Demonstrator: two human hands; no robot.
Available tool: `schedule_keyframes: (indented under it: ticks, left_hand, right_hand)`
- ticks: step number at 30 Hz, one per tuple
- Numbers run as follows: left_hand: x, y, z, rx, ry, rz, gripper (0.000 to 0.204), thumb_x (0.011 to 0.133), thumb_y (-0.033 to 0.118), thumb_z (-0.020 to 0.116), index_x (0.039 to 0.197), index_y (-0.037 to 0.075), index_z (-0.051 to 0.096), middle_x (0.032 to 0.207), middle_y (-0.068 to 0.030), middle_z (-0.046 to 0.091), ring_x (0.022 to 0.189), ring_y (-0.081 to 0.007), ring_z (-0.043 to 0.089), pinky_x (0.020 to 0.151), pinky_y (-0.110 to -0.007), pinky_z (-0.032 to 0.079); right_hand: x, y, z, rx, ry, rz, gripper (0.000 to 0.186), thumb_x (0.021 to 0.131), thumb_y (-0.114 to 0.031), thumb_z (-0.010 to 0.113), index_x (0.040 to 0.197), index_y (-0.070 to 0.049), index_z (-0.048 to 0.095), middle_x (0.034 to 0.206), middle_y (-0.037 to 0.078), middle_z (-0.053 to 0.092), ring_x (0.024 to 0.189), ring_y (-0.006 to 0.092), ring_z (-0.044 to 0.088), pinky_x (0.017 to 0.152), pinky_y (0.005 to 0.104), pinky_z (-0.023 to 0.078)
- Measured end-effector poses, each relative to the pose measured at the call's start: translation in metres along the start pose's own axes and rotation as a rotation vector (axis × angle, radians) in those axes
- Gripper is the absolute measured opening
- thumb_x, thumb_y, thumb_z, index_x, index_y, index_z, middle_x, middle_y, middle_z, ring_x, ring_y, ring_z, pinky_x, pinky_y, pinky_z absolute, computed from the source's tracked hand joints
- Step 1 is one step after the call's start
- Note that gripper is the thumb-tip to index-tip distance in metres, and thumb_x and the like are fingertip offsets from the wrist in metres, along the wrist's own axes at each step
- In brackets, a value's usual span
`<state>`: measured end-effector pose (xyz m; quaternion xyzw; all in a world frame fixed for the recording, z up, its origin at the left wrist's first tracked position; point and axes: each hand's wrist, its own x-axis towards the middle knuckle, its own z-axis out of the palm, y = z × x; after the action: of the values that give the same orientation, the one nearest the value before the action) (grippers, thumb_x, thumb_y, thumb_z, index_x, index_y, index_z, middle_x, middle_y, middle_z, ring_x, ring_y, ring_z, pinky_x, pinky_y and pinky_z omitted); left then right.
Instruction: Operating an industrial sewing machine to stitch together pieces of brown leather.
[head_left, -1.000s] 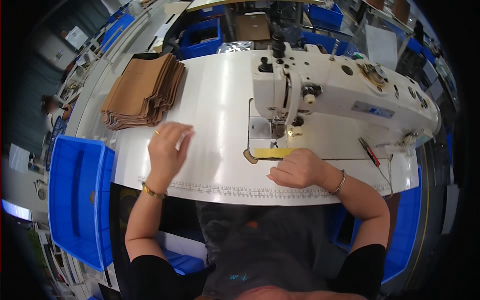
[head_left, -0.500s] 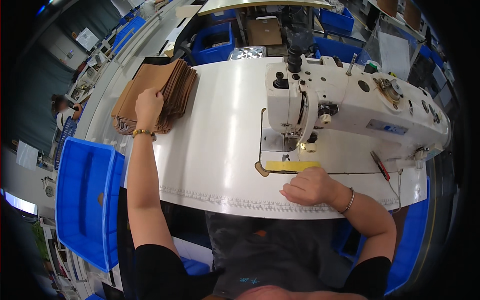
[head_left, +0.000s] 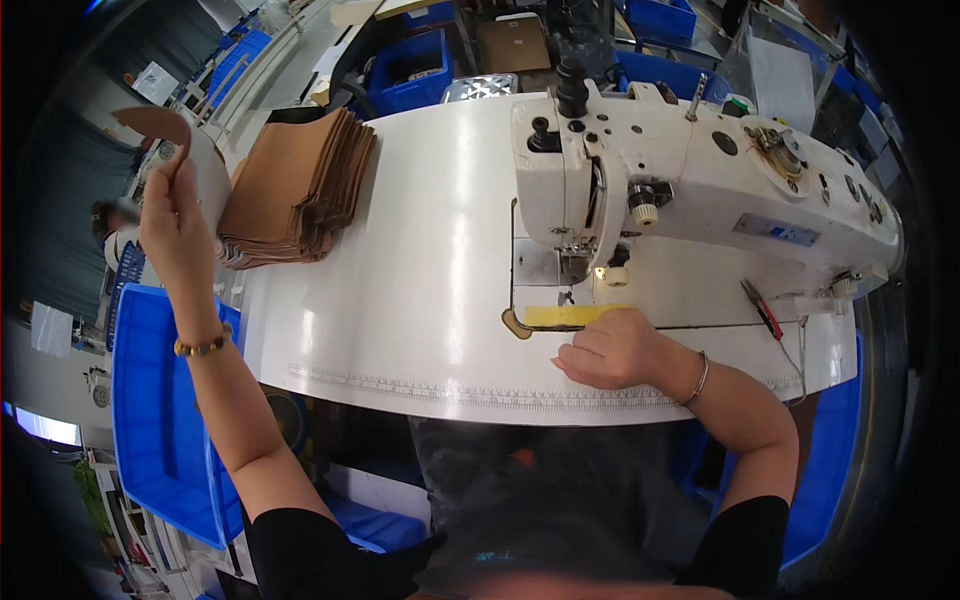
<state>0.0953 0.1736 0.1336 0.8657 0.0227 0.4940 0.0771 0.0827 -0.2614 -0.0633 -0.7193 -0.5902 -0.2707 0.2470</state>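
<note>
My left hand is raised past the left edge of the table, pinching a thin brown leather piece that curls over and shows a pale underside. Just to its right lies a thick stack of brown leather pieces with uneven edges. My right hand is closed in a fist on the table's front part, at the end of a yellow strip; whatever its fingers may hold is hidden. Behind that hand stands a white sewing machine, its needle area just beyond the yellow strip.
Red-handled snips lie on the white table at the right. A printed ruler runs along the front edge. To the left stands a blue bin; another blue bin is behind the table. A person sits far left.
My left hand has moved left off the stack and lifted a leather piece with it. My right hand remains by the yellow strip. The view has shifted slightly.
</note>
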Motion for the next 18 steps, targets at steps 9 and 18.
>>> schedule_keyframes:
  ticks: [9,18]
  left_hand:
    - [-0.168,0.153,0.013,-0.160,-0.875,0.460,0.016,0.092,0.012,0.067,0.106,0.004,0.068,0.108,-0.0109,0.076,0.106,-0.0289,0.073,0.082,-0.039,0.060]
    - [-0.183,0.171,0.009,-0.470,-1.021,0.521,0.052,0.088,0.030,0.077,0.129,0.001,0.062,0.125,-0.0150,0.072,0.122,-0.0333,0.067,0.096,-0.041,0.056]
  right_hand:
    - [0.008,-0.007,0.010,-0.071,0.086,0.018,0.018,0.084,-0.011,0.070,0.099,-0.004,0.066,0.091,0.006,0.064,0.079,0.0197,0.066,0.065,0.0308,0.054]
    - [-0.006,0.000,0.025,-0.122,-0.103,0.136,0.031,0.084,-0.011,0.067,0.113,0.000,0.070,0.116,0.014,0.071,0.102,0.0289,0.072,0.080,0.0368,0.060]
